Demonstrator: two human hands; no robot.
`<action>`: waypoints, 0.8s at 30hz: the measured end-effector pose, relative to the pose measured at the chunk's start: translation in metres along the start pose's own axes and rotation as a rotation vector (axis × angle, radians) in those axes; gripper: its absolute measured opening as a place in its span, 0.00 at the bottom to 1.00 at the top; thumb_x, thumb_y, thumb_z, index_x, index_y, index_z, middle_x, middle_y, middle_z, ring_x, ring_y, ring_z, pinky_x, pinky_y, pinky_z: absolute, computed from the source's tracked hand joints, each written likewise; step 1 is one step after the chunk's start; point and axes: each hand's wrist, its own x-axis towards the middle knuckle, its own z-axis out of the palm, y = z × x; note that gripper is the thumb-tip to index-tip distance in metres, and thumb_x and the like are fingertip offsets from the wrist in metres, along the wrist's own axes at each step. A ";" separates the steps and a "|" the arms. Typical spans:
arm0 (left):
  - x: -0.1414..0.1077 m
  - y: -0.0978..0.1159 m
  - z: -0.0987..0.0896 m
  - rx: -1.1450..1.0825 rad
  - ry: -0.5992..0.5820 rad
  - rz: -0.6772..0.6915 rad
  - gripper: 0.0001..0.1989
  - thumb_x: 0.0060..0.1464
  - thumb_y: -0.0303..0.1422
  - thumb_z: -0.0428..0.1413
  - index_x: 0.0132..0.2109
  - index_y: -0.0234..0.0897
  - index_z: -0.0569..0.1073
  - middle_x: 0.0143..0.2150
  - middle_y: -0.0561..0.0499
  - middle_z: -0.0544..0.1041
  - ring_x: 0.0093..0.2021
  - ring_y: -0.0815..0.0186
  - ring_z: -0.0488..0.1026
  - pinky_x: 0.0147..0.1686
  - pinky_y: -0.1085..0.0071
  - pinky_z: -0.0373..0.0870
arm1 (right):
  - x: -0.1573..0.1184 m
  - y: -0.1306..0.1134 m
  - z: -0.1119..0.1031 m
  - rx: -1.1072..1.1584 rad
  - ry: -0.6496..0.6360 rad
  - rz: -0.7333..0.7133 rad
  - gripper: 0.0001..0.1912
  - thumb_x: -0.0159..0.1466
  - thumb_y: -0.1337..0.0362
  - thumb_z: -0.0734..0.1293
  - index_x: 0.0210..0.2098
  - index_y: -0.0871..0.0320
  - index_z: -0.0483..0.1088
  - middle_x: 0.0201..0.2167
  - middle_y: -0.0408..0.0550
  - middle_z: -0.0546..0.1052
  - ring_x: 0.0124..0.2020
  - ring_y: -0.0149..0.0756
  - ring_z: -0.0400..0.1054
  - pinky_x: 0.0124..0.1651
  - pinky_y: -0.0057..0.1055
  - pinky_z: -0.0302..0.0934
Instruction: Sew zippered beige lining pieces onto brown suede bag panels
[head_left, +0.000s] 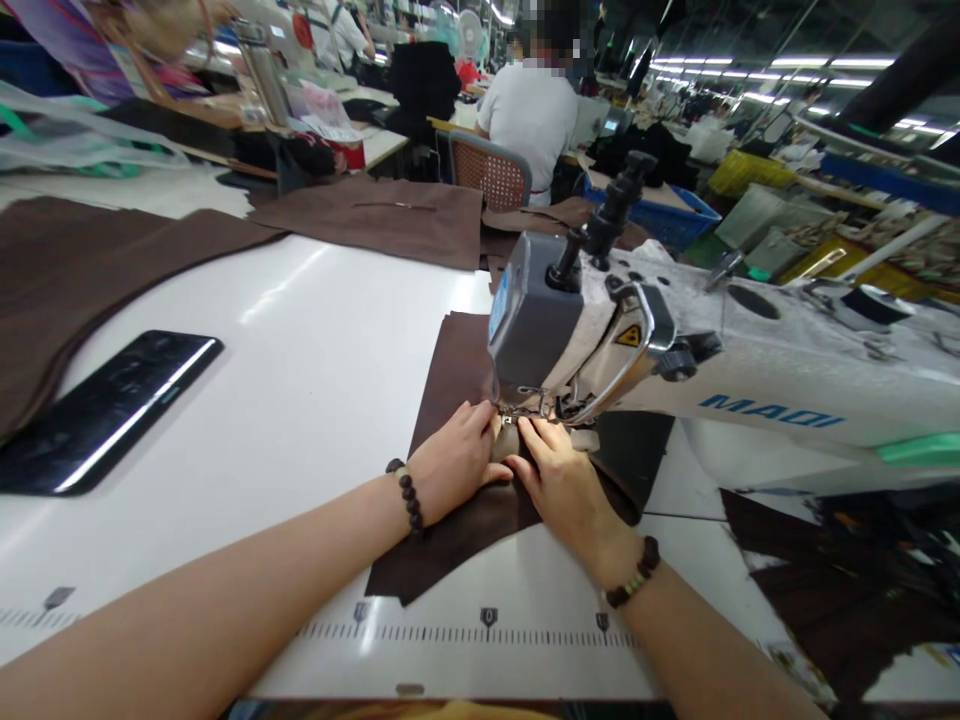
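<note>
1 white worktable [337, 340] fills most of the frame. The sewing machine [750, 350] stretches over it from the right edge to the centre. Brown fabric [142, 250] spreads along the upper left. At the centre, a smaller brown cloth [476, 525] lies on the tabletop, partly under the machine head. A black phone [112, 410] rests at the left. The left hand [456, 455] and right hand [574, 490] lie palm down on the cloth, 1 on each side of the metal presser foot [508, 419], thumbs spread from the fingers, neither closed around anything; I cannot tell whether fingertips pinch the cloth. 2 beaded bracelets [407, 495] circle the wrists, 1 on each.
</note>
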 end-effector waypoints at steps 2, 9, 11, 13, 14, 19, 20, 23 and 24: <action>0.001 0.000 0.000 0.012 -0.010 0.005 0.32 0.48 0.47 0.55 0.48 0.20 0.66 0.47 0.35 0.67 0.52 0.52 0.60 0.54 0.58 0.57 | 0.000 0.000 0.000 -0.002 0.005 0.003 0.20 0.63 0.61 0.59 0.52 0.64 0.62 0.50 0.55 0.67 0.52 0.46 0.59 0.58 0.51 0.49; 0.002 -0.002 -0.003 0.015 -0.018 0.020 0.31 0.48 0.47 0.55 0.48 0.21 0.67 0.47 0.36 0.68 0.51 0.52 0.61 0.53 0.59 0.59 | 0.002 -0.001 0.001 -0.010 0.022 0.014 0.20 0.63 0.60 0.58 0.52 0.63 0.62 0.49 0.55 0.68 0.49 0.45 0.61 0.58 0.51 0.48; 0.003 -0.003 -0.003 0.014 -0.017 0.026 0.30 0.49 0.47 0.55 0.48 0.21 0.66 0.47 0.36 0.68 0.51 0.52 0.62 0.52 0.59 0.60 | 0.002 -0.002 0.001 -0.020 0.021 0.017 0.20 0.63 0.60 0.58 0.52 0.63 0.62 0.49 0.55 0.68 0.49 0.45 0.61 0.58 0.50 0.48; 0.003 -0.005 -0.003 0.002 -0.010 0.027 0.29 0.49 0.46 0.55 0.48 0.22 0.67 0.47 0.37 0.68 0.51 0.52 0.62 0.52 0.59 0.60 | 0.002 -0.002 0.000 -0.038 0.005 0.030 0.21 0.63 0.59 0.57 0.52 0.63 0.62 0.48 0.55 0.68 0.49 0.44 0.61 0.58 0.48 0.48; 0.003 -0.006 -0.003 -0.007 -0.004 0.027 0.29 0.49 0.46 0.55 0.48 0.22 0.67 0.48 0.37 0.67 0.52 0.52 0.61 0.52 0.59 0.60 | 0.002 -0.002 -0.001 -0.051 -0.007 0.036 0.21 0.64 0.59 0.57 0.52 0.63 0.62 0.48 0.55 0.69 0.48 0.44 0.61 0.58 0.47 0.48; 0.002 -0.008 -0.001 -0.057 0.048 0.042 0.27 0.49 0.44 0.56 0.47 0.24 0.67 0.49 0.37 0.66 0.53 0.53 0.62 0.51 0.61 0.62 | 0.005 0.009 -0.020 -0.211 -0.083 0.011 0.20 0.63 0.54 0.57 0.50 0.58 0.64 0.46 0.54 0.71 0.49 0.46 0.61 0.57 0.53 0.43; 0.002 -0.009 0.000 -0.061 0.054 0.046 0.26 0.49 0.44 0.56 0.47 0.24 0.67 0.49 0.37 0.66 0.53 0.53 0.62 0.51 0.61 0.62 | 0.006 0.013 -0.026 -0.243 -0.115 0.021 0.20 0.63 0.53 0.57 0.48 0.58 0.66 0.45 0.54 0.71 0.49 0.47 0.61 0.55 0.54 0.45; 0.003 -0.016 -0.003 -0.077 0.024 0.069 0.26 0.50 0.43 0.56 0.48 0.24 0.67 0.50 0.37 0.67 0.53 0.55 0.62 0.54 0.62 0.60 | 0.012 0.024 -0.051 -0.268 -0.266 0.055 0.17 0.63 0.56 0.58 0.40 0.62 0.70 0.40 0.56 0.73 0.44 0.46 0.65 0.47 0.43 0.57; 0.003 -0.020 -0.006 -0.090 -0.007 0.086 0.25 0.51 0.42 0.55 0.48 0.25 0.67 0.51 0.38 0.67 0.54 0.56 0.62 0.54 0.62 0.59 | 0.013 0.027 -0.061 -0.244 -0.327 0.044 0.15 0.63 0.59 0.58 0.40 0.62 0.70 0.38 0.56 0.74 0.41 0.44 0.67 0.43 0.38 0.59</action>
